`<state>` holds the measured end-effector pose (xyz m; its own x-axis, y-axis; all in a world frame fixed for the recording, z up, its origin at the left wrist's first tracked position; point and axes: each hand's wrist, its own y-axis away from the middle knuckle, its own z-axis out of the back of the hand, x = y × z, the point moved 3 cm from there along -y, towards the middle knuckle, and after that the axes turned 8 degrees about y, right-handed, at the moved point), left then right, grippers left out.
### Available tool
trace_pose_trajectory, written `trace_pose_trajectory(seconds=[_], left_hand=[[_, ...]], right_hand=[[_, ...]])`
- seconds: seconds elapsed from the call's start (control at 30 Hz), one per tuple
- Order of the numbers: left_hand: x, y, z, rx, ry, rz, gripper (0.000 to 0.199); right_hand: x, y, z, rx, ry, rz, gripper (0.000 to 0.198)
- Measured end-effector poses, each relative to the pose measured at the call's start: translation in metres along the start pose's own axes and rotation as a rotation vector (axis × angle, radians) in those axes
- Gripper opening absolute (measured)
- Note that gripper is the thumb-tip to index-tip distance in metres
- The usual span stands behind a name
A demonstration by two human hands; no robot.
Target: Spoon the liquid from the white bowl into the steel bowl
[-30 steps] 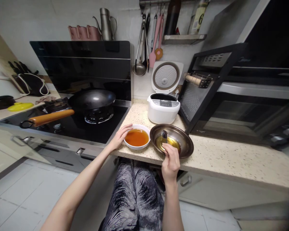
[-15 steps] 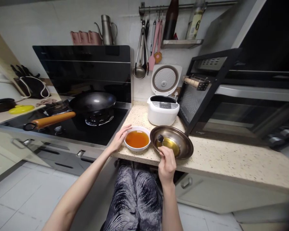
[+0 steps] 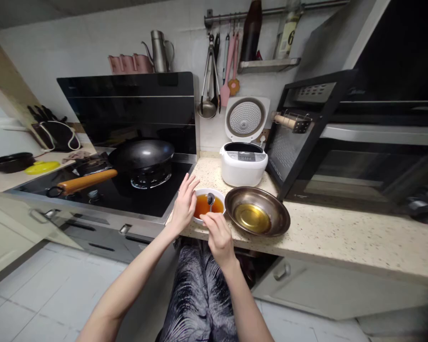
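So, spoon [image 3: 210, 198] is over the white bowl [image 3: 219, 194], near the table's [image 3: 342, 228] front-left corner, where the table meets the stove [image 3: 153, 206]. Head sits above or in the orange-brown liquid [image 3: 200, 205]; can't tell if it's wet.

Right hand [image 3: 221, 240]: fingers pinched on the spoon handle, most of it hidden. Left hand [image 3: 184, 204]: fingers extended and slightly fanned, gripping nothing, at the bowl's left rim. Contact with the rim unclear.

Handling, my read: spoon is light and stiff, looks like metal, likely slick if oil gets on the handle. Best hold is the handle's near end, as now, clear of the liquid. Bowl should feel heavier with its load, maybe brittle, easy to slop; steady it by the outer wall or rim, keep it level. Metal dish [image 3: 280, 209] just to its right looks rigid and tough, but the yellow oil [image 3: 251, 216] would make its inside slippery. Take that by the outer rim.

Orientation: spoon head points away from the person, toward the table's back edge. Long axis runs roughly square to the front edge, handle coming back to the fingers. Dish sits close to that front edge; rice cooker [image 3: 243, 172] stands behind, toward the back.
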<state>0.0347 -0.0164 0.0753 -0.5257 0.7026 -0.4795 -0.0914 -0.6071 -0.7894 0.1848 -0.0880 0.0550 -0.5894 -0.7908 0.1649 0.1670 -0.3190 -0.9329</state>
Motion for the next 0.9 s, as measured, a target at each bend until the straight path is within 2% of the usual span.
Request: trace_pose_trajectory(seconds=[0.2,0.43,0.7,0.9], left_hand=[[-0.013,-0.007,-0.011,-0.065,-0.100,-0.047,0.041],[-0.016,-0.018,-0.009,-0.136,-0.086,0.011,0.040],[-0.021,-0.016,-0.009,-0.120,-0.124,0.007,0.041],[-0.020,-0.021,-0.008,-0.139,-0.140,0.031,0.041]], right_hand=[[0.005,0.003,-0.019,0.048,-0.029,0.028,0.057],[0.002,0.007,-0.025,0.041,-0.054,-0.009,0.050],[-0.003,0.007,-0.029,-0.038,-0.090,-0.066,0.055],[0.004,0.006,-0.029,-0.025,-0.149,-0.096,0.048]])
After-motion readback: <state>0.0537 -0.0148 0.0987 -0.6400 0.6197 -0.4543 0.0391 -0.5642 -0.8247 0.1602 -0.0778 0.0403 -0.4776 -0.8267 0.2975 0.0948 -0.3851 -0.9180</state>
